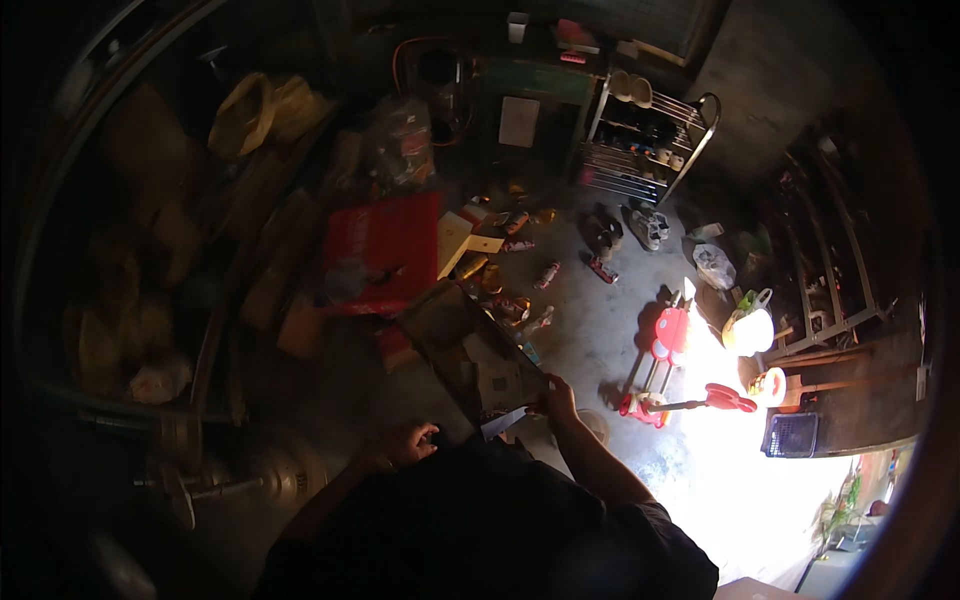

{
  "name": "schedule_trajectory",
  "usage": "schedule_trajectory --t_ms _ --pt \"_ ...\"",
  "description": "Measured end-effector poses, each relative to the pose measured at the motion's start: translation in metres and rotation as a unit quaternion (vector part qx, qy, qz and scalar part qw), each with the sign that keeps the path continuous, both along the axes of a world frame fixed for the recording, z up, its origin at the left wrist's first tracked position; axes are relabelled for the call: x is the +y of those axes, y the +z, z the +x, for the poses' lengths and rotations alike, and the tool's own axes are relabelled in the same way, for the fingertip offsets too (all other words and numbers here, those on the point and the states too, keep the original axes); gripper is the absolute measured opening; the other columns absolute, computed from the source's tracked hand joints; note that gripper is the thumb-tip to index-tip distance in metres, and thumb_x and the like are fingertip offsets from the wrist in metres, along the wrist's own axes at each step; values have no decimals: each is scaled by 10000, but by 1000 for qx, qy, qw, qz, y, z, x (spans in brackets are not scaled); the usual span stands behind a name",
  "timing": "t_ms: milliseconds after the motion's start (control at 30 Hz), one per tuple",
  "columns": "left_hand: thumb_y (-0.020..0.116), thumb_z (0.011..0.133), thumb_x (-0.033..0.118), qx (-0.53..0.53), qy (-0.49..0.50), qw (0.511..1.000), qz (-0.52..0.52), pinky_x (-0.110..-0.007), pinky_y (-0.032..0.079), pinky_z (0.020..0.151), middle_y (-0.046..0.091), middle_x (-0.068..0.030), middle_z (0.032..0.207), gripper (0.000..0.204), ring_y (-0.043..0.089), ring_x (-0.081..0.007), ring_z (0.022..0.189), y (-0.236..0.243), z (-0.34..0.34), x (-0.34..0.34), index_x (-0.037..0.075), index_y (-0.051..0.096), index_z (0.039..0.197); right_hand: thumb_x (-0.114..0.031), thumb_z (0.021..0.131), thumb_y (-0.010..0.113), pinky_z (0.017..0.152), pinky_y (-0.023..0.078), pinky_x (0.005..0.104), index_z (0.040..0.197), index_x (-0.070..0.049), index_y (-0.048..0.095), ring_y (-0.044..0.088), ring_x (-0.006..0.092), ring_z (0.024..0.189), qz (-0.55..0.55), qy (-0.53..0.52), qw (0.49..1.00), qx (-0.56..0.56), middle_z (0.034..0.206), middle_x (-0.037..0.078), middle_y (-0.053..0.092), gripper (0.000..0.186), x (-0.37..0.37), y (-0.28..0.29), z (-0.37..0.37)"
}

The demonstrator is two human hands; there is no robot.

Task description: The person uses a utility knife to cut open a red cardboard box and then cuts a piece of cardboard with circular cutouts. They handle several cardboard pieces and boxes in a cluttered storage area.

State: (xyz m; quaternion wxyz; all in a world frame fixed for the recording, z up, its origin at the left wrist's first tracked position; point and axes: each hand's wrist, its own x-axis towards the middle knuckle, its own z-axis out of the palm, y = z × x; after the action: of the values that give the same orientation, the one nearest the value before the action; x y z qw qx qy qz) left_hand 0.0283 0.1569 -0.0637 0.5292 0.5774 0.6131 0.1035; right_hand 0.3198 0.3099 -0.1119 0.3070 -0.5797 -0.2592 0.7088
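My right hand is closed at the right edge of a dark, open piece of cardboard. A pale blade-like strip extends down and left from it; whether it is a knife is hard to tell. My left hand is low and left of the strip, fingers curled, and I cannot make out what is in it. Beyond the cardboard lie a red box, a yellow carton and several small red and gold packages on the floor.
A metal shoe rack stands at the back, with shoes before it. A red child's scooter and blue basket are right, in sunlight. Plastic bags and stacked boards are left; a metal fan is lower left.
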Motion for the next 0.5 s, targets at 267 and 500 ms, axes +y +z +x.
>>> schedule_trajectory --t_ms 267,500 --pt "617 819 238 -15 -26 1000 3 -334 450 836 562 -104 1097 458 544 -193 1000 12 62 53 38 463 1201 59 762 461 460 527 379 1200 -21 410 580 264 510 23 -68 997 0 731 169 587 448 29 -13 57" --pt "588 837 231 12 -76 997 -19 -355 440 870 512 -150 1189 457 525 -244 1060 -1 69 84 35 449 1225 65 768 470 492 532 385 1223 -20 375 598 271 577 22 -138 990 -6 810 172 589 472 39 -19 78"
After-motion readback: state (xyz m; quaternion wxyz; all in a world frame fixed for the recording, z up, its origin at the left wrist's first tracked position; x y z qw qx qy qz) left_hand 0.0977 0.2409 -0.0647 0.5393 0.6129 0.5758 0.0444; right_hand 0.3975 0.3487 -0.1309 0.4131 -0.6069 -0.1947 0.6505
